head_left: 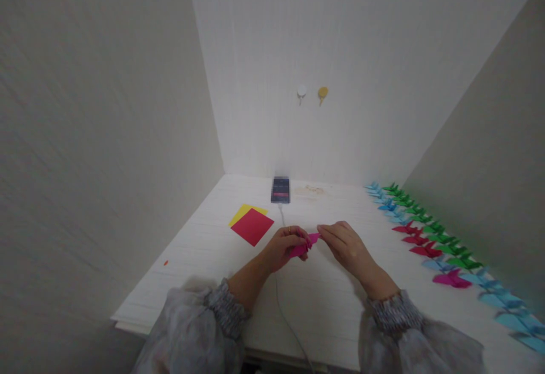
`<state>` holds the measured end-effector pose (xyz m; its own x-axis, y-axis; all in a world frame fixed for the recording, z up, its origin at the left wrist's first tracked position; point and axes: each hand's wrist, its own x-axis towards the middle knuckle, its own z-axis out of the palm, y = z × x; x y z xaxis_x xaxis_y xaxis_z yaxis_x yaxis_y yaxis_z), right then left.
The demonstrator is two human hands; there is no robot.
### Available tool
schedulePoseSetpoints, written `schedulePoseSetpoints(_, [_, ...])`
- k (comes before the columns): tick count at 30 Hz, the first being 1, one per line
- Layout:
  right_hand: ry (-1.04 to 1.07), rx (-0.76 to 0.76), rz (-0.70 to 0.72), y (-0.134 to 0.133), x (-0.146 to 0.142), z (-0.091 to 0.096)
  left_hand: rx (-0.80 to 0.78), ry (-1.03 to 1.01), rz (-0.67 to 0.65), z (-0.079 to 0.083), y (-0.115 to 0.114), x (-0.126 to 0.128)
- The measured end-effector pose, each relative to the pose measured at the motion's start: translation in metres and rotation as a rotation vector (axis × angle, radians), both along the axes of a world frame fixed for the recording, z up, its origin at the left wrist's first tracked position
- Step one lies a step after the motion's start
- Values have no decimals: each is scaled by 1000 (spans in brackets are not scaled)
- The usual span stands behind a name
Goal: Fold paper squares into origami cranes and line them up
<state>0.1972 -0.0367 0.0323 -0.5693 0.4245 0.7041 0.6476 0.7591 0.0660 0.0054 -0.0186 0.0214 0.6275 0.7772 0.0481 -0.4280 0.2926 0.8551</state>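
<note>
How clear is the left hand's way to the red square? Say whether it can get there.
Probably yes: the red square lies close beside the left hand, uncovered, overlapping the yellow sheet. Nothing visible blocks the way, though that hand holds pink paper.

A phone (280, 190) (cable (281, 213) attached) sits by the back wall (264, 107).

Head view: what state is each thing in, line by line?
Left hand: closed on pink paper
Right hand: pinching its end
Pink paper: folded
Red sheet: flat, overlapping yellow sheet
Yellow sheet: flat, partly covered
Phone: screen lit
Cable: plugged into phone
Folded figures: lined up at right
Wall hooks: mounted
</note>
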Motion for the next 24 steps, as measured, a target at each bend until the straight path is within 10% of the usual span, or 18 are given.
schedulePoseSetpoints(14, [3, -1, -44, -2, -5, 1, -6, 24, -21, -2, -1, 3])
schedulePoseSetpoints(24, [440, -203, -69, -5, -22, -1, -5, 57, -20, -1, -2, 6])
